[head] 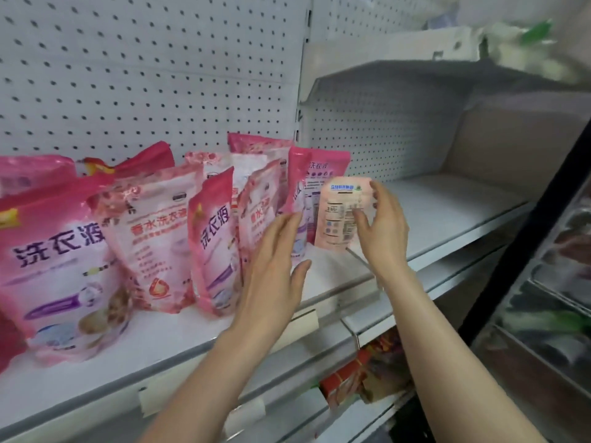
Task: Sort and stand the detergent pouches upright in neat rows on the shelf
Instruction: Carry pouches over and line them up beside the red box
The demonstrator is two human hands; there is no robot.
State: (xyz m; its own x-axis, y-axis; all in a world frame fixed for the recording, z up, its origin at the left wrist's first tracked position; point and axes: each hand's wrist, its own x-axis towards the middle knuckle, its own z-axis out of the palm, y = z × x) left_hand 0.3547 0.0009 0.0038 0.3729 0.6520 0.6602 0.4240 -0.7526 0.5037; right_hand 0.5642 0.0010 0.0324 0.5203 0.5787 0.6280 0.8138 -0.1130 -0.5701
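Several pink detergent pouches (150, 238) stand in loose rows on the white shelf (323, 282); some lean. My right hand (382, 225) holds a small pale pink pouch (340, 212) upright at the right end of the group, its back label facing me, thumb and fingers curled round its right edge. My left hand (271, 266) has straight fingers that touch the front of a leaning pouch (259, 203) in the middle of the row. A darker pink pouch (319, 174) stands just behind the small one.
A white pegboard (144, 75) backs the shelf. The neighbouring shelf bay (447, 212) lies to the right, with a dark post (527, 231) beyond it. A lower shelf holds red packets (361, 375). Price-tag holders (303, 321) line the shelf's front edge.
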